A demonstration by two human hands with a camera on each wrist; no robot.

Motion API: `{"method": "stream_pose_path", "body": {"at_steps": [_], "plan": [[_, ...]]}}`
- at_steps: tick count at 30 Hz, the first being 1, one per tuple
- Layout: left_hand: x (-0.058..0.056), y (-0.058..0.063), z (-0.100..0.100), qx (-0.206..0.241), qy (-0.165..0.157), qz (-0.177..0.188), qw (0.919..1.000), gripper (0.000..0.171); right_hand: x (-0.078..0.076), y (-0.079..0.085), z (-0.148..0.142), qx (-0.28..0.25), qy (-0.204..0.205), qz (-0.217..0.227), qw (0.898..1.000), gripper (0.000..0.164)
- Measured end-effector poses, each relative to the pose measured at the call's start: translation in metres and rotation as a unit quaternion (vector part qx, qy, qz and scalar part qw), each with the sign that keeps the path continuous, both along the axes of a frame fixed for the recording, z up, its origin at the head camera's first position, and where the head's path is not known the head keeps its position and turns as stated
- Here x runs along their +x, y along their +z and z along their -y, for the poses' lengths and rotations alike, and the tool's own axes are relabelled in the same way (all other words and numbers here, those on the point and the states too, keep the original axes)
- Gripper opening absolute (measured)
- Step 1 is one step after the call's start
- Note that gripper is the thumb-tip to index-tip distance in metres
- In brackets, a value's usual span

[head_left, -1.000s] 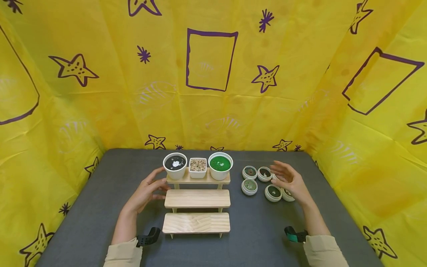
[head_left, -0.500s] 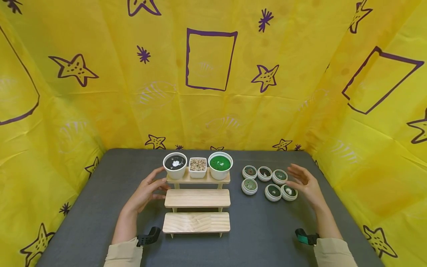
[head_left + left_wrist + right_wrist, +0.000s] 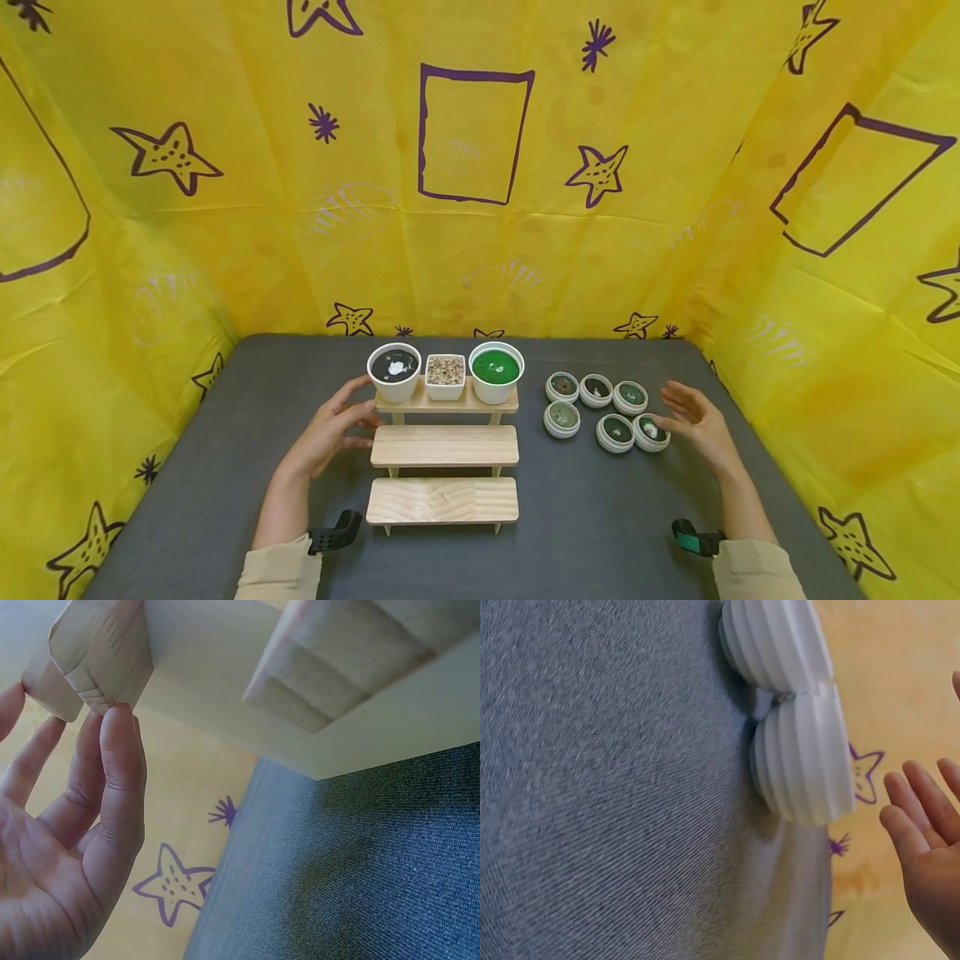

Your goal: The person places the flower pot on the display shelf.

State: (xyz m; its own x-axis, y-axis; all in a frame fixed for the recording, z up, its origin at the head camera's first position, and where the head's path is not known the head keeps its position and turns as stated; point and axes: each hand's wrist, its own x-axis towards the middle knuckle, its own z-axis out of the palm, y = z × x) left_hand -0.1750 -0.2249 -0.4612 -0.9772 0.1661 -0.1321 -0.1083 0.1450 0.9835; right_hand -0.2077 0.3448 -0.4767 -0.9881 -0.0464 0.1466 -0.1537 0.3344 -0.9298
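In the head view, a three-step wooden stand point(image 3: 444, 447) is on the grey table. My left hand point(image 3: 327, 432) is at the stand's left side, fingers spread. The left wrist view shows its fingertips point(image 3: 118, 720) touching the ends of the wooden steps point(image 3: 112, 664). My right hand point(image 3: 703, 427) is held with loosely extended fingers, holding nothing, just right of several small ribbed white pots point(image 3: 615, 443) with green or dark contents. In the right wrist view, two of these ribbed pots point(image 3: 799, 761) stand apart from the fingers.
On the top step stand a white cup with dark contents point(image 3: 393, 392), a small square dish of pebbles point(image 3: 446, 373) and a white cup with green contents point(image 3: 495, 392). Yellow patterned cloth point(image 3: 480, 250) walls the grey table point(image 3: 585, 533) at the back and sides.
My right hand has moved right, away from over the small pots, uncovering those at the right of the group. My left hand stays at the stand.
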Motion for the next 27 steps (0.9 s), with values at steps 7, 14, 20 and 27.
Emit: {"method": "stream_pose_path", "body": {"at_steps": [7,14,20,27], "plan": [[0.0,0.0,0.0,0.002,-0.002,-0.003,1.0,0.058,0.0,-0.006,-0.008,0.061,-0.012,0.05,0.997,0.075],[-0.001,-0.001,0.0,0.0,-0.002,-0.002,1.0,0.059,-0.002,-0.016,-0.011,0.122,0.005,0.095,0.988,0.076],[0.0,0.0,-0.001,-0.004,0.0,0.004,1.0,0.059,-0.002,-0.024,-0.012,0.127,0.013,0.105,0.986,0.075],[0.0,0.001,0.0,-0.003,0.003,0.008,1.0,0.06,-0.003,-0.03,-0.014,0.125,0.014,0.108,0.986,0.076]]}}
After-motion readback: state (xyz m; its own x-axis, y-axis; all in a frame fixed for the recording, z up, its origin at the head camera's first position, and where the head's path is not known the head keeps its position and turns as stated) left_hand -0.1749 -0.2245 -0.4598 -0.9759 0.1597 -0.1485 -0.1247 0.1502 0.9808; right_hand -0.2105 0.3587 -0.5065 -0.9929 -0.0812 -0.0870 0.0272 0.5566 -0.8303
